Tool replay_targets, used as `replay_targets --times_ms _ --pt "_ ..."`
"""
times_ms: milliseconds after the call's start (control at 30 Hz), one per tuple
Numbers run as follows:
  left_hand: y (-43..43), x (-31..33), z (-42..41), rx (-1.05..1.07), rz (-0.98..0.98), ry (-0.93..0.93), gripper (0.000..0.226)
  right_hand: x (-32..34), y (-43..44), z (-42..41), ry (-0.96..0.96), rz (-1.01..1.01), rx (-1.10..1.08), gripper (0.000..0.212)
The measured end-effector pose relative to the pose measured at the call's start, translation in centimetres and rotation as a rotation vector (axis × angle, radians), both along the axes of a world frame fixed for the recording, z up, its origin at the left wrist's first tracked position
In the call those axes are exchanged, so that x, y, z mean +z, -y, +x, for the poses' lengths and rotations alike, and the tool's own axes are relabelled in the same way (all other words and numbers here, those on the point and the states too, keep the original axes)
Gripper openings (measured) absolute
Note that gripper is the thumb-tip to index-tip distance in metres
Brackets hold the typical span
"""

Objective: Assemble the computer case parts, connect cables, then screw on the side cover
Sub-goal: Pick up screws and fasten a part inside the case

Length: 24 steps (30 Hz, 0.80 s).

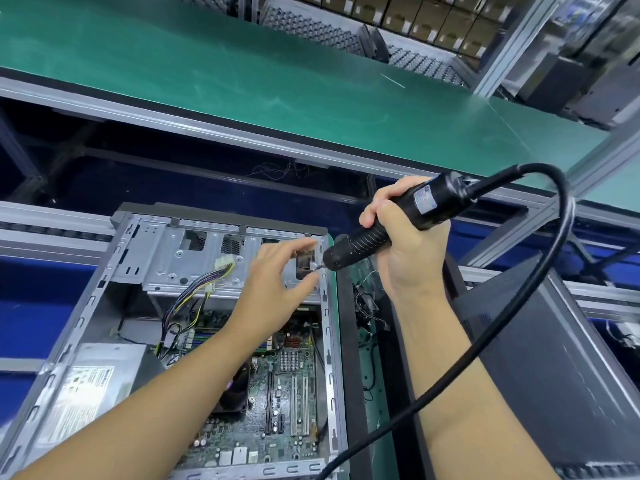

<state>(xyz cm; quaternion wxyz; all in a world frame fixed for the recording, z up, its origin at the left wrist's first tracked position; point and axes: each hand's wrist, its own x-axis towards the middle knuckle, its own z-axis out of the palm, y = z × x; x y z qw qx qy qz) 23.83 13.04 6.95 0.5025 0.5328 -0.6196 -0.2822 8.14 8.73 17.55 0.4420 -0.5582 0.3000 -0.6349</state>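
Observation:
An open grey computer case (pixel 86 306) lies on its side, showing the green motherboard (pixel 287 393), a silver power supply (pixel 86 382) and a bundle of coloured cables (pixel 194 289). My right hand (pixel 405 237) grips a black electric screwdriver (pixel 388 223), its tip pointed at the case's upper right corner. My left hand (pixel 280 271) reaches over the drive bay, thumb and fingers pinched around a small pale piece right at the screwdriver's tip; what the piece is I cannot tell.
The screwdriver's thick black cord (pixel 540 306) loops right and down past my right forearm. A dark side panel (pixel 561 375) leans at the right of the case. A green conveyor belt (pixel 242 71) runs behind, with metal frame rails and stacked cases beyond.

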Motion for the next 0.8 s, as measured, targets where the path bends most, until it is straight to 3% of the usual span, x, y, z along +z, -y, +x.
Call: replay_targets --times_ms 67,100,233,300,500,667,800 --pt "-1.1 -0.5 0.1 0.068 -0.021 -0.091 0.016 -0.1 1.3 0.4 -0.046 0.005 -0.025 0.034" --pt "-1.8 -1.1 0.0 0.061 0.063 -0.160 0.012 -0.3 2.0 0.6 -0.065 0.008 -0.037 0.035" --pt "-4.6 -4.0 -0.5 0.002 0.777 -0.510 0.033 -1.4 4.2 1.3 -0.104 0.047 -0.074 0.042" --pt "-4.5 -4.9 -0.8 0.083 0.995 -0.732 0.043 -2.0 4.9 1.4 -0.117 0.064 -0.073 0.043" --pt "-0.9 -6.1 -1.0 0.171 1.015 -1.215 0.100 -3.5 5.9 1.7 -0.106 0.126 -0.097 0.038" --pt "-0.3 -6.7 -0.9 0.219 0.988 -1.302 0.108 -3.9 6.2 1.3 -0.097 0.147 -0.087 0.040" --pt "0.1 -7.2 -1.1 0.250 0.943 -1.340 0.112 -4.1 6.2 1.2 -0.062 0.167 -0.076 0.029"
